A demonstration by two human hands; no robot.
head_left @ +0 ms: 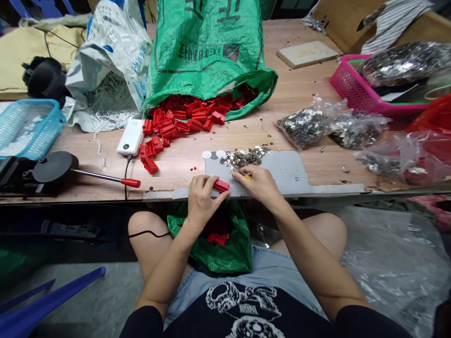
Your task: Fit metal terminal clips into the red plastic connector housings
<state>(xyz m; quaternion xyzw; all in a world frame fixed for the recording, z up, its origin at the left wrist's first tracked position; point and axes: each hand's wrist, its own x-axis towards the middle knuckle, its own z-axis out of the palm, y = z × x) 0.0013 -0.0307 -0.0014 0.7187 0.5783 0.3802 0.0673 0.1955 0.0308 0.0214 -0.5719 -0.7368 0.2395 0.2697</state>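
Observation:
My left hand (203, 199) grips a small red plastic part (221, 186) between thumb and fingers, at the front edge of the grey mat (289, 171). Close on its right, my right hand (259, 185) pinches what look like tweezers (248, 176), thin and metallic with a yellow section; their tips are too small to make out. Just beyond the hands lies a heap of small shiny metal pieces (246, 157) on the mat. A green bag (225, 256) in my lap contains more red parts (218, 239).
A large green sack (211, 42) spills red plastic parts (176, 122) onto the table. Leftward are a white power bank (130, 137), a lever with a red grip (130, 182) and a blue basket (52, 126). Bags of metal pieces (310, 124) and a pink basket (343, 87) stand right.

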